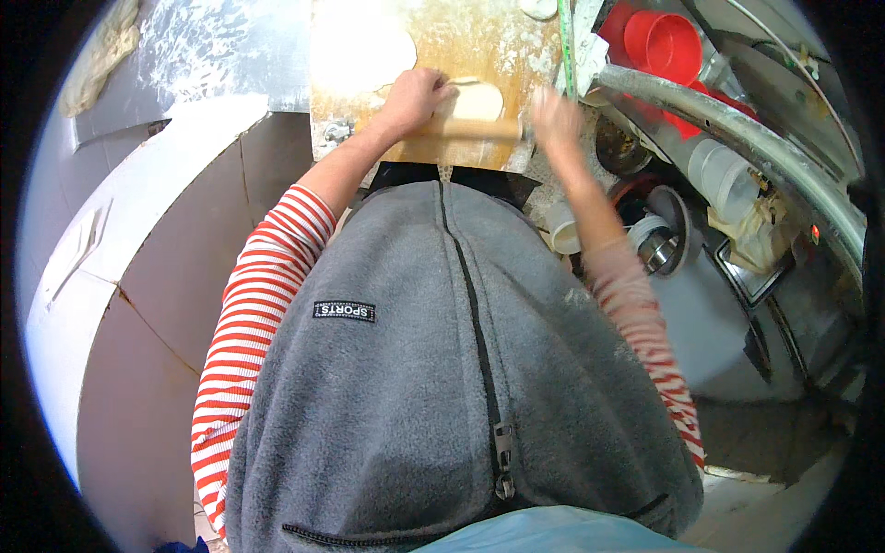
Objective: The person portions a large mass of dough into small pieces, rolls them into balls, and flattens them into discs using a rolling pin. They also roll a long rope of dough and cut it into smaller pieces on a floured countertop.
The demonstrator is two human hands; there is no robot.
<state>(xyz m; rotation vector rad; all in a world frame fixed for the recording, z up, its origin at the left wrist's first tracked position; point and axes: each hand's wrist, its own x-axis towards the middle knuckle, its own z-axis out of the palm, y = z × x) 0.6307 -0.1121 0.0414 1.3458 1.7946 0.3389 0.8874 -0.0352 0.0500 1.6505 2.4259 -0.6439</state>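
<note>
A flattened piece of dough (480, 102) lies on a floured wooden board (484, 157). My left hand (413, 100) is at the dough's left edge, its fingers curled; what they grip is unclear. A wooden rolling pin (484, 129), blurred, lies across the board just below the dough. My right hand (555, 117) is blurred too, a little beyond the pin's right end, and its finger state cannot be told. Farther up the board is a larger, brightly lit dough sheet (387, 55), and a small round dough piece (539, 7) sits at the top edge.
A floured metal surface (221, 55) adjoins the board on the left, with a dough mass (104, 55) at far left. At right are red plastic containers (664, 45), a curved metal rim (733, 121), a clear plastic tub (722, 176) and a white container (563, 231). A green strip (567, 55) borders the board.
</note>
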